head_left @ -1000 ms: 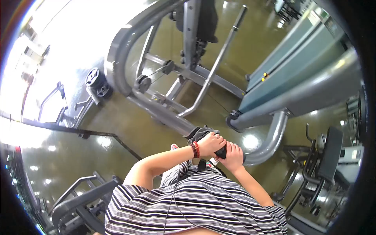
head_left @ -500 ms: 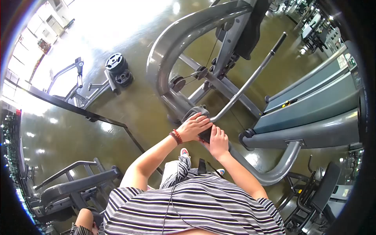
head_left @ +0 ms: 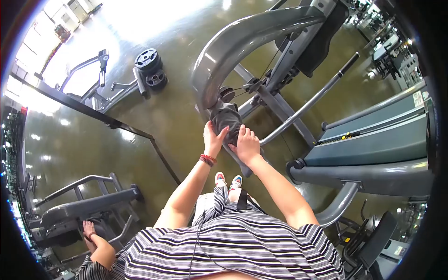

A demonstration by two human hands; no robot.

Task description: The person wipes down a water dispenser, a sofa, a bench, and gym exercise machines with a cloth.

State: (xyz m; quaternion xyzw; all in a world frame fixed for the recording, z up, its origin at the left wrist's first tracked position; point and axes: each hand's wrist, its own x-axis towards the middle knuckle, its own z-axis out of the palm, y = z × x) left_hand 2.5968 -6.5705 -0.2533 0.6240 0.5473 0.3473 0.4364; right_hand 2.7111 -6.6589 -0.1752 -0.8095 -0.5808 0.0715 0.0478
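A crumpled dark grey cloth point(head_left: 226, 120) lies over the lower end of the curved grey tube point(head_left: 212, 65) of a gym machine. My left hand point(head_left: 214, 140) grips its left edge, thumb on top and fingers mostly round the side. Opposite it, my right hand point(head_left: 246, 143) holds the cloth's right edge, with the fingers pointing up along it. The tube under the cloth is hidden. A long straight lever point(head_left: 312, 98) with a black end slants up just right of my right hand.
Right stands a machine with a large grey-green panel point(head_left: 368, 144). Weight plates point(head_left: 147, 58) hang on a rack at the upper left. A thin dark bar point(head_left: 126, 130) crosses the left side. At lower left, another hand point(head_left: 88, 228) rests on a padded machine point(head_left: 84, 207).
My hands have moved from lying close together on the tube's end to apart, either side of the cloth, which now shows spread higher up. At lower left, the other hand has come into view.
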